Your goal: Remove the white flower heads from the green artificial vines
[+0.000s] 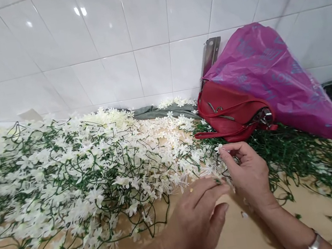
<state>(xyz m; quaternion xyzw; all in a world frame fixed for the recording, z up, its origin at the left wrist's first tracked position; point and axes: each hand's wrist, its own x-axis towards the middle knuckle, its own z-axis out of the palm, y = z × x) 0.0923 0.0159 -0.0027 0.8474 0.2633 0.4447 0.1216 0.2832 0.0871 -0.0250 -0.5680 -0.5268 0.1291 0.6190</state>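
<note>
My right hand (248,172) is closed in a pinch on a small white artificial flower (219,149), held between thumb and fingertips. Just left of it and lower, my left hand (197,217) has its fingers stretched out and its thumb apart. A tiny green bit (217,181) shows at its fingertips; whether it is gripped is unclear. Beside my left hand spreads a large tangled heap of white artificial flowers (65,171) on green stems. Behind and right of my right hand lies a pile of green plastic stems (288,155).
A red handbag (230,107) rests on the stems, against a purple plastic bag (275,76). Loose white petals (167,135) cover the tan tabletop (233,245) toward the back. A tiled wall (157,70) with a metal bracket (210,55) closes the far side.
</note>
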